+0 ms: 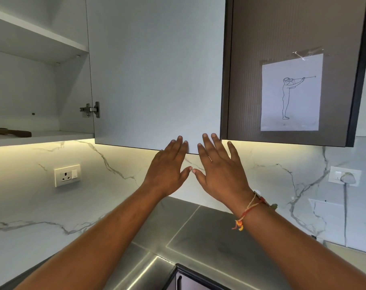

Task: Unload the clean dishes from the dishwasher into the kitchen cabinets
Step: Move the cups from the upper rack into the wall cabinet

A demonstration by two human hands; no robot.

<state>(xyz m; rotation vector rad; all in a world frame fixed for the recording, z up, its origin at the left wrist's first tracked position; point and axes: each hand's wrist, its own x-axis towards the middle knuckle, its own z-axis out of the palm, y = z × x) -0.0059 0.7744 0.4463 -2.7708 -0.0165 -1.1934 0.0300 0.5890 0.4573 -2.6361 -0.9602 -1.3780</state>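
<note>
My left hand [169,166] and my right hand [218,170] are raised side by side, palms away, fingers spread, thumbs almost touching. Their fingertips overlap the lower edge of an open pale cabinet door [157,70]. Neither hand holds anything. The open cabinet [37,80] at the left shows white shelves, and a dark brown wooden item [12,132] lies on its lowest shelf. No dishwasher or dishes are in view.
A dark cabinet [282,38] at the right carries a taped paper drawing [291,95]. Marble backsplash holds a socket [67,175] at left and a plugged socket [344,176] at right. A steel countertop [198,237] lies below my arms.
</note>
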